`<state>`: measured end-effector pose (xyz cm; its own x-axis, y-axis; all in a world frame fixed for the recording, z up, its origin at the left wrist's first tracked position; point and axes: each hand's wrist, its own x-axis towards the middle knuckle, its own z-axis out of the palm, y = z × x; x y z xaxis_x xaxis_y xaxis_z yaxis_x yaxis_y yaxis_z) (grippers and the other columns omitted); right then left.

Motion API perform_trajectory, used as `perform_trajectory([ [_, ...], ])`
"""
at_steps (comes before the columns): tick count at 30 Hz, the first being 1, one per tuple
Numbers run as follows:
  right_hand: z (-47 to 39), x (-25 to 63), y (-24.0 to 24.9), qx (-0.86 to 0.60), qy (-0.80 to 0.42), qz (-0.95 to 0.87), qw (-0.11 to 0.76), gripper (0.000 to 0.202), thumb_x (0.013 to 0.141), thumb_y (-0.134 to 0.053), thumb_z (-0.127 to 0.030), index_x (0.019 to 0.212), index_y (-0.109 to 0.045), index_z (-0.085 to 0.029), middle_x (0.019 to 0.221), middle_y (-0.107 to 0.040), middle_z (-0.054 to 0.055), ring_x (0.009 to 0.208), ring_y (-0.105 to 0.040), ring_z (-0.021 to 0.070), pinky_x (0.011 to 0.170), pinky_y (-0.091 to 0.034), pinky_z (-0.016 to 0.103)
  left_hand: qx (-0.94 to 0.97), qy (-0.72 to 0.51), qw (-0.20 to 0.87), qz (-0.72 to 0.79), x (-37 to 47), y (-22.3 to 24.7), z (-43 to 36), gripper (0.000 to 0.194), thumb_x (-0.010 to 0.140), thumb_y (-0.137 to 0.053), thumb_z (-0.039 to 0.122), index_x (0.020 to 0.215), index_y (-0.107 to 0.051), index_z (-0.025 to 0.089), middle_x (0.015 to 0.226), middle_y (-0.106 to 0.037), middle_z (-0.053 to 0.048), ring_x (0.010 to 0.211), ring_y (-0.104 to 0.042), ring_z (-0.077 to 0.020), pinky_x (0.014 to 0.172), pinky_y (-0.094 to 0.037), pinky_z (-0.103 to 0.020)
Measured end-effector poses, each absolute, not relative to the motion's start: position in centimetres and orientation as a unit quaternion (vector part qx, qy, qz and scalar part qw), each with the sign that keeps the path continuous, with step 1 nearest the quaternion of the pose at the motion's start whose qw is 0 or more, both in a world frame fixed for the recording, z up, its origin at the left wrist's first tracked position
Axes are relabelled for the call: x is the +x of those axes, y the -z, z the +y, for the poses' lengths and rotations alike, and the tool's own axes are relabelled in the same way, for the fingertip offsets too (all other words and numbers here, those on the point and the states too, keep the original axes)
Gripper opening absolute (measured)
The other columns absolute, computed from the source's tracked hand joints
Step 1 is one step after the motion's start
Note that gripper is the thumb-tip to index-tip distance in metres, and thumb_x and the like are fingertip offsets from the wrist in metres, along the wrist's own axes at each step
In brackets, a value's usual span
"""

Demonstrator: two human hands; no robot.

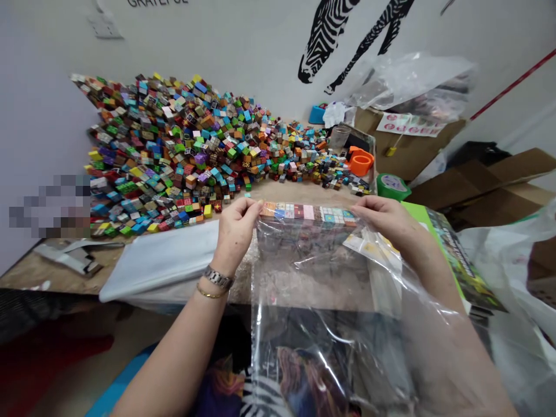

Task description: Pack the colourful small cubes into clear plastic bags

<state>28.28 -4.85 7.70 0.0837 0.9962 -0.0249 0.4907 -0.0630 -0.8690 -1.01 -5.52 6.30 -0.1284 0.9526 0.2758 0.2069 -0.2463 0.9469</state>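
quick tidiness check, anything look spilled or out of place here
The small colourful cubes look spilled: they lie jumbled in a loose heap along the wall, tilted every way, though that may be deliberate.

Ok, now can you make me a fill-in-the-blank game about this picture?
1. The row of patterned blocks is held between the left hand and the ____ hand.
2. The silver thing on the left wrist is a ____.
3. The striped black-and-white animal on the wall is a ____.
4. The ring-shaped thing near the green roll is coloured ____.

Missing words: right; watch; zebra; orange.
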Motion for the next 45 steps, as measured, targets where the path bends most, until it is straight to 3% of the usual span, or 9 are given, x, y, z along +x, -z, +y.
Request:
perform_trajectory([
  [11,-5.1,27.8,-8.3,-0.651,-0.363,-0.563,0.357,0.036,0.062,-0.072,-0.052,0.061,-0.056,-0.021,0.056,-0.051,-0.002,0.053,-0.041,0.0107,0.051,-0.029,0.025,0.597,-0.526,0.249,0.552,-1.6,-6.3,-4.7,0.03,0.084,-0.062,0.024,0.056,-0.052,0.02,0.065,-0.051,0.0,0.072,-0.05,-0.0156,0.072,-0.038,-0.029],
  [14,-5.3,27.6,-8.6,-0.649,-0.37,-0.563,0.352,0.037,0.063,-0.071,-0.053,0.064,-0.055,-0.02,0.058,-0.051,-0.002,0.054,-0.041,0.0098,0.051,-0.028,0.026,0.613,-0.527,0.231,0.542,-1.7,-6.4,-4.5,0.031,0.082,-0.062,0.023,0.054,-0.051,0.02,0.071,-0.057,-0.002,0.081,-0.055,-0.0171,0.079,-0.04,-0.03],
  [17,-5.3,27.6,-8.6,-0.647,-0.371,-0.565,0.353,0.039,0.061,-0.07,-0.055,0.064,-0.054,-0.019,0.056,-0.049,-0.003,0.053,-0.039,0.0092,0.051,-0.026,0.026,0.602,-0.538,0.278,0.52,-1.6,-6.3,-4.4,0.03,0.081,-0.062,0.025,0.053,-0.052,0.019,0.081,-0.065,-0.004,0.087,-0.059,-0.0178,0.082,-0.042,-0.029],
  [21,-4.9,27.8,-8.0,-0.653,-0.358,-0.569,0.348,0.041,0.061,-0.068,-0.058,0.065,-0.054,-0.019,0.055,-0.048,-0.003,0.052,-0.039,0.0096,0.052,-0.027,0.026,0.568,-0.549,0.332,0.515,-1.5,-5.8,-3.9,0.027,0.08,-0.062,0.029,0.056,-0.056,0.018,0.077,-0.066,-0.002,0.077,-0.058,-0.0156,0.075,-0.042,-0.027],
  [27,-4.6,28.1,-7.5,-0.663,-0.35,-0.566,0.343,0.042,0.057,-0.067,-0.059,0.063,-0.054,-0.02,0.055,-0.049,-0.003,0.053,-0.039,0.0099,0.052,-0.027,0.026,0.552,-0.557,0.337,0.52,-1.4,-5.3,-3.0,0.024,0.079,-0.062,0.026,0.057,-0.056,0.018,0.063,-0.053,0.002,0.066,-0.047,-0.013,0.063,-0.035,-0.025],
  [36,-4.4,28.2,-7.4,-0.655,-0.355,-0.574,0.339,0.041,0.06,-0.067,-0.059,0.064,-0.054,-0.021,0.053,-0.048,-0.003,0.05,-0.038,0.0103,0.05,-0.025,0.026,0.529,-0.558,0.358,0.53,-1.0,-5.4,-2.5,0.03,0.078,-0.061,0.021,0.051,-0.047,0.018,0.056,-0.043,0.005,0.06,-0.039,-0.0109,0.061,-0.03,-0.025],
  [45,-4.6,27.8,-7.8,-0.663,-0.358,-0.557,0.349,0.032,0.063,-0.069,-0.048,0.061,-0.054,-0.02,0.054,-0.049,-0.002,0.053,-0.04,0.0119,0.052,-0.029,0.027,0.515,-0.541,0.389,0.54,-0.9,-5.7,-2.3,0.027,0.074,-0.059,0.022,0.051,-0.044,0.019,0.055,-0.04,0.005,0.057,-0.037,-0.0099,0.057,-0.03,-0.024],
])
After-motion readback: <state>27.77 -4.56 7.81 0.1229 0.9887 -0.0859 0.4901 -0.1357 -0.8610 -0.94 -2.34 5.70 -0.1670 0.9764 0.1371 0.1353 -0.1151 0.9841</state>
